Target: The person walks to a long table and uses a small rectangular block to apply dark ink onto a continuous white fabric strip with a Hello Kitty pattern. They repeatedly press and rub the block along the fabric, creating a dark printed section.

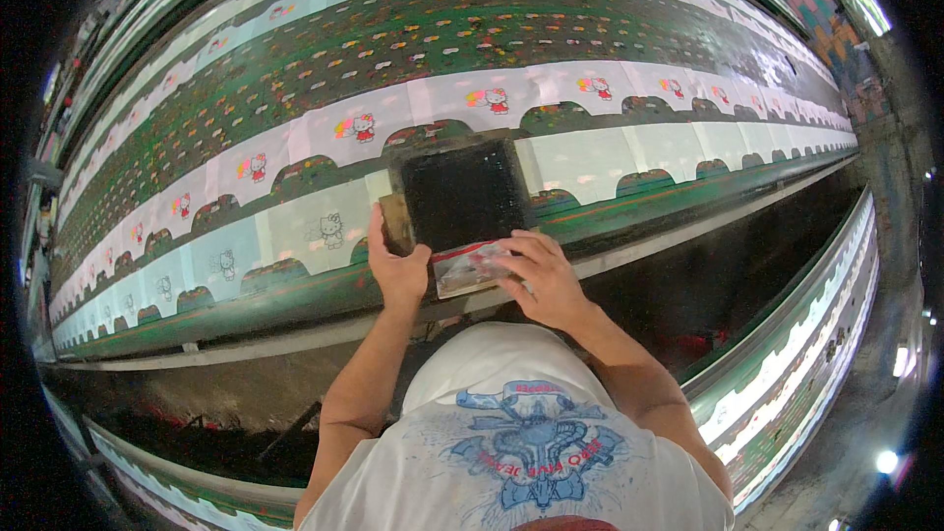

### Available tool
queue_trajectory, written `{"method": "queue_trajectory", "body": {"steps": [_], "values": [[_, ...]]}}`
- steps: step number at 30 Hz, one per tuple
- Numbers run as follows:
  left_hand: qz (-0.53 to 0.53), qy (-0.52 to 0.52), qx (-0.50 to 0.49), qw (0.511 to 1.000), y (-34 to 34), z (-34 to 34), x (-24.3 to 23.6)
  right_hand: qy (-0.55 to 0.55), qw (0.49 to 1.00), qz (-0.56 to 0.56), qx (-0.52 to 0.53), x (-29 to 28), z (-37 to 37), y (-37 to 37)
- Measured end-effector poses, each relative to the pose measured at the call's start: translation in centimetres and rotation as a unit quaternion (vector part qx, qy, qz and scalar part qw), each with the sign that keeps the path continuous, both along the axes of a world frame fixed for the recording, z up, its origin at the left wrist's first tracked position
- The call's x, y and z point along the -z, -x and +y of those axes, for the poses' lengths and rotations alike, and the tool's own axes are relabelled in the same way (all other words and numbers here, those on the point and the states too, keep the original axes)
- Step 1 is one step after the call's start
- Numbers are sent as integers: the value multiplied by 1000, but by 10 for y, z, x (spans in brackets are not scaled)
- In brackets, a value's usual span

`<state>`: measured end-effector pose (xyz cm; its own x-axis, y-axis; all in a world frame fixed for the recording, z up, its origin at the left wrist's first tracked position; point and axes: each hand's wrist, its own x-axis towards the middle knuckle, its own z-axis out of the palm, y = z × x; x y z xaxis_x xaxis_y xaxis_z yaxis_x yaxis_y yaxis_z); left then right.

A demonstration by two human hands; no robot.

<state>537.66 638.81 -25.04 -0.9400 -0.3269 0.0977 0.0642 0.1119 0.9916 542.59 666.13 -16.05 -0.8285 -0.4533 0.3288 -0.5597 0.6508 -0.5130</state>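
A small screen-printing frame (462,193) with a black, wet-looking middle lies over the near row of fabric pieces on the long table. My left hand (398,270) grips its near left corner, beside a tan block (395,224) on the left side. My right hand (543,275) curls its fingers over the near end, on a pale strip (467,270) with a red band. Left of the frame, the pale fabric pieces (295,232) carry black outline figures; those just right of it (580,159) show only faint pink marks.
The long green table (226,305) runs from left to right, edged by a pale rail (295,339). Beyond the near row lies white fabric (379,118) with coloured cartoon figures. Another table with fabric (787,364) stands behind me on the right, across a dark aisle.
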Motion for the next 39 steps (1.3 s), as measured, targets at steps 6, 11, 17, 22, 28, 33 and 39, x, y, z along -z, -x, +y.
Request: {"method": "queue_trajectory", "body": {"steps": [6,11,17,22,28,33,39], "values": [[33,-22,-17,999,0,44,-30,199,963,-108,143,34,67,-17],[68,-53,-17,996,10,128,-18,210,964,-95,134,37,145,-15],[57,-66,-12,996,24,224,-3,210,965,-82,131,43,245,-8],[57,-31,-26,998,27,259,7,179,976,-74,101,42,295,-3],[5,5,-39,999,30,278,-7,97,995,-21,-10,28,303,18],[-6,10,-43,999,32,272,4,-30,990,18,-135,0,269,46],[-39,-56,-9,998,29,276,-16,-132,976,-3,-174,3,260,78]]}}
